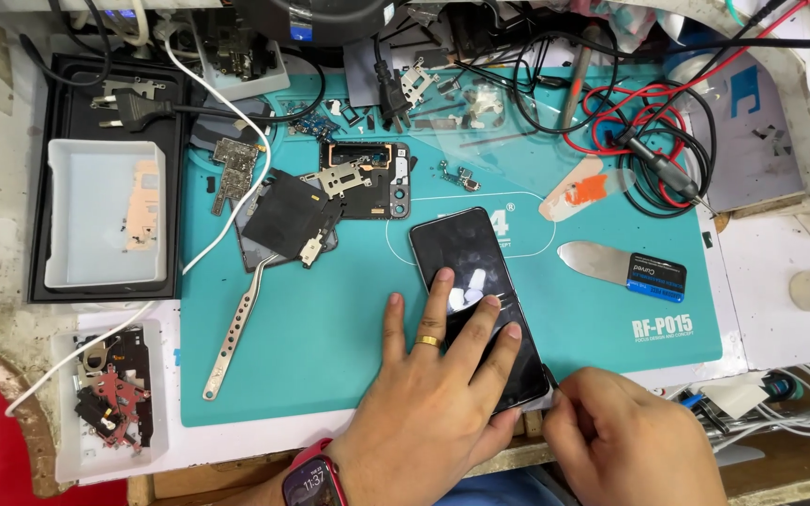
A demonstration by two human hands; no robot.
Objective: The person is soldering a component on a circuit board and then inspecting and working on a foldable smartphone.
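Here, a black smartphone [476,302] is pressed flat against the teal work mat [330,347] by the left hand [433,394]. The fingers [438,300] are spread wide over the lower half of the dark glossy glass, so nothing is clasped; the phone is only held down under the palm side. A gold ring is worn on one finger and a red watch on the wrist. The right hand [625,436] is placed at the near right corner of the phone, at the edge of the mat. Its fingertips are closed narrowly together at that corner, but whether something thin is pinched between them cannot be told.

The phone lies slanted, with its far end pointing to the middle of the mat and its near end under both hands.

To the left, a white rectangular tray [105,214] is set inside a black box lid [67,112]; a pale copper-coloured flat piece is seen in it. Nearer to the person, a small clear container [112,403] is filled with black, red and metal small parts.

Between the tray and the phone, long steel tweezers [236,323] are laid on the mat. A flat metal opening tool with a blue and black handle [625,269] is lying to the right of the phone. Behind the phone, a black opened phone frame [367,183] and thin metal shields are scattered.
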